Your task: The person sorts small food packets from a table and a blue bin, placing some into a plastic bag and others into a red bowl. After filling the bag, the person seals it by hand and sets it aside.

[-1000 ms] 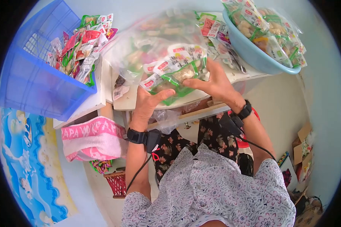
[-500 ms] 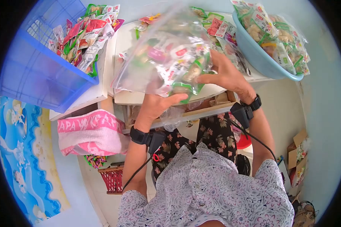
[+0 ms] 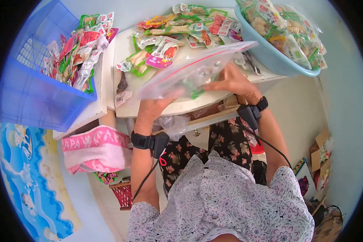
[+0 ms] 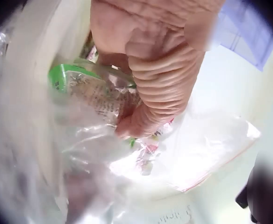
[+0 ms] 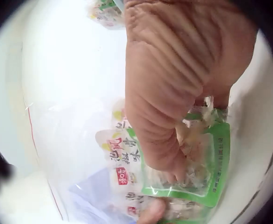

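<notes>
Both hands hold a clear zip bag (image 3: 189, 72) with a red line along its mouth, above the table's near edge in the head view. Its mouth slants up to the right there. My left hand (image 3: 155, 105) grips the bag's lower left; in the left wrist view its thumb presses a green-edged snack packet (image 4: 97, 95) through the plastic. On the other side, my right hand (image 3: 234, 82) pinches the bag, thumb over a green-edged packet (image 5: 218, 161) with a clear window in the right wrist view. Some fingertips are hidden behind the bag.
Loose snack packets (image 3: 165, 52) lie across the white table (image 3: 121, 46). A blue basket (image 3: 40, 94) of packets stands at left, a light blue basin (image 3: 266, 50) with filled bags at right. A pink and white towel (image 3: 97, 149) hangs below the basket.
The bag has been swung and tilted, its mouth turning from the far left to slant up right. Packets on the table behind it now show. Both hands have kept their grip.
</notes>
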The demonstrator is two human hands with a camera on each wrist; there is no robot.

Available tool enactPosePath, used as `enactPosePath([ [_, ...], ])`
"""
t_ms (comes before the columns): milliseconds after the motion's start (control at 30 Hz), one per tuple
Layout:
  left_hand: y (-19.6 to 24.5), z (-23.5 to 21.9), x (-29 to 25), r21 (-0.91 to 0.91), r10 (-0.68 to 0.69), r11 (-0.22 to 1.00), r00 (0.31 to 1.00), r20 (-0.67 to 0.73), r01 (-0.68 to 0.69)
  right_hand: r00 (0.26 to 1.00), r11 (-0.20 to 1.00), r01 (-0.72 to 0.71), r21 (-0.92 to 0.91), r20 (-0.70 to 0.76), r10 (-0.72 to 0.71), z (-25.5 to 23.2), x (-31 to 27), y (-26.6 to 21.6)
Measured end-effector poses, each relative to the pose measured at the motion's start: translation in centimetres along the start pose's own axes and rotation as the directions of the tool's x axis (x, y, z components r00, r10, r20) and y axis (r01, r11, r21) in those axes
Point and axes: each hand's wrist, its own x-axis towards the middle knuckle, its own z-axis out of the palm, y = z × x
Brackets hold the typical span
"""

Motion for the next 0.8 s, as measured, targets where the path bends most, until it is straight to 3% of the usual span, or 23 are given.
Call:
enactPosePath([
  [67,-1.0,0.3,-0.4,0.025,0.004,1.000,1.000,0.029,-0.005,0.992,0.989,0.128,0.069,-0.008,-0.128,0.4,-0.2,0.9],
  [167,0.3,0.4,-1.0,-0.076,-0.124,0.988,0.989,0.085,0.131,0.999,0.998,0.035,0.048,0.014,-0.035,0.1,-0.3,0.1],
  [267,1.0,0.7,-0.2,-0.267,-0.187,0.945,0.982,0.030,0.189,0.993,0.992,0.115,0.045,0.001,-0.115,0.0,0.1,1.1],
  [367,1.2,1.1,0.2,-0.412,-0.273,0.878,0.962,-0.008,0.245,0.998,0.997,0.060,0.045,-0.007,-0.060,0.3,-0.4,0.1],
  [433,0.5,1.8,0.2,-0.554,-0.331,0.795,0.942,-0.049,0.250,0.998,0.999,-0.031,-0.006,-0.057,0.031,0.3,0.7,2.4],
  [500,0.0,2.2,0.0,-0.462,-0.279,0.863,0.956,-0.095,0.206,0.995,0.999,0.006,0.046,-0.096,-0.002,0.6,0.9,3.0],
  [567,-0.1,2.3,0.2,-0.375,-0.208,0.914,0.972,-0.112,0.153,0.978,0.966,0.178,0.190,-0.140,-0.152,1.5,0.6,2.2],
  [633,0.2,2.0,-0.1,-0.298,-0.136,0.949,0.986,-0.101,0.100,0.983,0.978,0.159,0.139,-0.114,-0.143,1.0,0.7,2.9],
  [733,0.8,1.6,0.1,-0.231,-0.173,0.959,0.985,-0.029,0.162,0.991,0.983,0.129,0.131,-0.056,-0.123,0.5,1.2,3.7],
  [800,0.2,1.8,0.0,-0.389,-0.229,0.902,0.971,-0.064,0.187,0.996,0.994,0.087,0.070,-0.026,-0.085,0.4,1.1,3.2],
])
